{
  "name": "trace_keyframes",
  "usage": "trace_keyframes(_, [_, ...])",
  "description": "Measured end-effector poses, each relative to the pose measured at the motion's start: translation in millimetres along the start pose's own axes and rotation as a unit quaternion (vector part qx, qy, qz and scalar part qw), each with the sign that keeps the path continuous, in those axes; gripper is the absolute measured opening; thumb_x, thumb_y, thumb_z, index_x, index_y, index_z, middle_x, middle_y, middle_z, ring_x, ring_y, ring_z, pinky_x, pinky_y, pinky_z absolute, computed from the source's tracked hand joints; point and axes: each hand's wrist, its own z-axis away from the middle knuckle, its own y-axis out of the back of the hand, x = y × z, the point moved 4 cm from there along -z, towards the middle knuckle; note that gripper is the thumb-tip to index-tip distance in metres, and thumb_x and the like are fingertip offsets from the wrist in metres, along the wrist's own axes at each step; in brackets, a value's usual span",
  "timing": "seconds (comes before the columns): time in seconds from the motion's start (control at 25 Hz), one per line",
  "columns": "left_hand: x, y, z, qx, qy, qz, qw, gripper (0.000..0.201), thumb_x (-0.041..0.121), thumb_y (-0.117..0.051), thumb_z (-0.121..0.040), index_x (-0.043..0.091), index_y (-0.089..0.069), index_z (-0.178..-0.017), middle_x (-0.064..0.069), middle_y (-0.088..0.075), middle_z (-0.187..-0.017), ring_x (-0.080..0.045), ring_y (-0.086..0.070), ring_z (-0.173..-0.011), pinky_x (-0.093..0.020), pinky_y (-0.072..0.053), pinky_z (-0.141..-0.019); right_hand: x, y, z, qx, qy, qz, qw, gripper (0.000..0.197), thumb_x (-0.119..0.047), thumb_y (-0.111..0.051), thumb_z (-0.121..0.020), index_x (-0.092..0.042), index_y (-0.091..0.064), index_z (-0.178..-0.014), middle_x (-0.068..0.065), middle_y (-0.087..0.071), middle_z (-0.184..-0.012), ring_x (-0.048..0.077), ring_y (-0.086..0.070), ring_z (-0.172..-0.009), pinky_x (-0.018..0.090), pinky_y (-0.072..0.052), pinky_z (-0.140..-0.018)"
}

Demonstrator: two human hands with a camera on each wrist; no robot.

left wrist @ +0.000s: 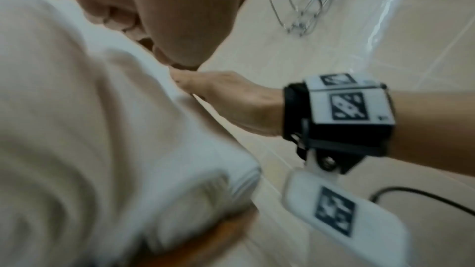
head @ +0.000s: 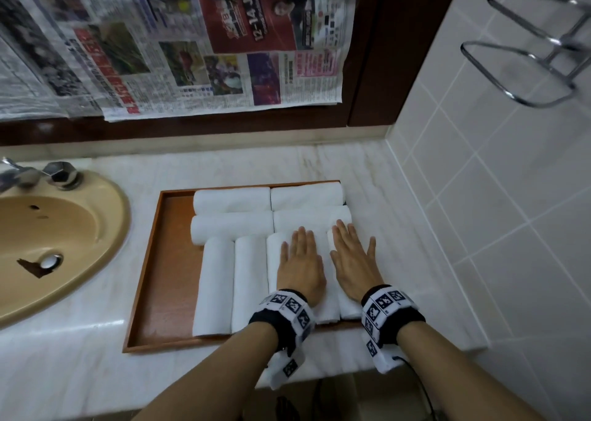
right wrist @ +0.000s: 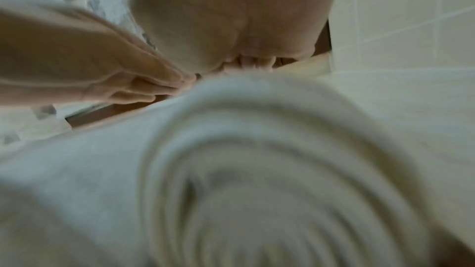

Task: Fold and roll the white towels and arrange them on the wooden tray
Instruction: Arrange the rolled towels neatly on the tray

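Observation:
A wooden tray (head: 166,260) lies on the white marble counter and holds several rolled white towels. Rolls at the back lie crosswise (head: 232,200), and those in front lie lengthwise (head: 213,286). My left hand (head: 299,260) lies flat, fingers straight, on a front roll (head: 273,260). My right hand (head: 351,256) rests flat on the rightmost roll (head: 348,307), fingers straight. The left wrist view shows a towel (left wrist: 102,149) close up, with my right hand (left wrist: 231,100) beside it. A roll's spiral end (right wrist: 270,190) fills the right wrist view, with my left hand (right wrist: 102,72) at left.
A beige sink (head: 48,248) with a chrome tap (head: 60,172) sits left of the tray. Newspaper sheets (head: 192,43) hang on the back wall. A chrome wire rack (head: 537,53) sticks out from the tiled right wall. The counter's front edge is near my wrists.

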Motion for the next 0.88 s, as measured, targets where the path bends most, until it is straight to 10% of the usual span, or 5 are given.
trace_keyframes(0.12, [-49.4, 43.1, -25.1, 0.066, 0.071, 0.026, 0.995, 0.060, 0.037, -0.017, -0.104, 0.012, 0.005, -0.154, -0.005, 0.015, -0.161, -0.021, 0.013, -0.149, -0.043, 0.008, -0.118, -22.3, 35.4, -22.1, 0.030, 0.017, -0.026, 0.999, 0.058, -0.035, -0.024, -0.104, -0.016, -0.002, -0.155, -0.005, 0.010, -0.162, 0.016, 0.010, -0.149, 0.055, 0.008, -0.116])
trace_keyframes(0.56, [-111.5, 51.4, -39.5, -0.059, 0.087, 0.048, 0.993, 0.066, 0.046, -0.017, -0.103, 0.014, 0.008, -0.154, -0.001, 0.015, -0.162, -0.017, 0.013, -0.148, -0.048, 0.009, -0.118, -57.9, 14.0, -54.3, -0.084, -0.018, 0.027, 0.996, 0.063, -0.043, -0.019, -0.103, -0.020, 0.006, -0.155, -0.007, 0.015, -0.162, 0.014, 0.013, -0.148, 0.059, 0.009, -0.115])
trace_keyframes(0.76, [-215.1, 87.2, -9.3, 0.098, 0.308, 0.096, 0.942, 0.069, 0.042, -0.042, -0.099, 0.011, -0.014, -0.153, -0.014, -0.004, -0.161, -0.029, -0.003, -0.148, -0.052, -0.006, -0.118, -16.9, 6.7, 0.1, -0.010, -0.283, -0.114, 0.952, 0.079, -0.051, -0.037, -0.095, -0.020, 0.005, -0.154, 0.007, 0.002, -0.162, 0.032, -0.003, -0.148, 0.066, -0.003, -0.113])
trace_keyframes(0.88, [-269.2, 80.3, 21.5, 0.070, 0.413, 0.149, 0.896, 0.070, 0.035, -0.049, -0.096, 0.006, -0.018, -0.151, -0.020, -0.014, -0.158, -0.039, -0.016, -0.144, -0.053, -0.019, -0.115, -10.6, -11.3, 15.3, -0.028, -0.342, -0.210, 0.916, 0.079, -0.049, -0.040, -0.094, -0.017, 0.000, -0.153, 0.018, -0.022, -0.153, 0.041, -0.029, -0.136, 0.059, -0.024, -0.110])
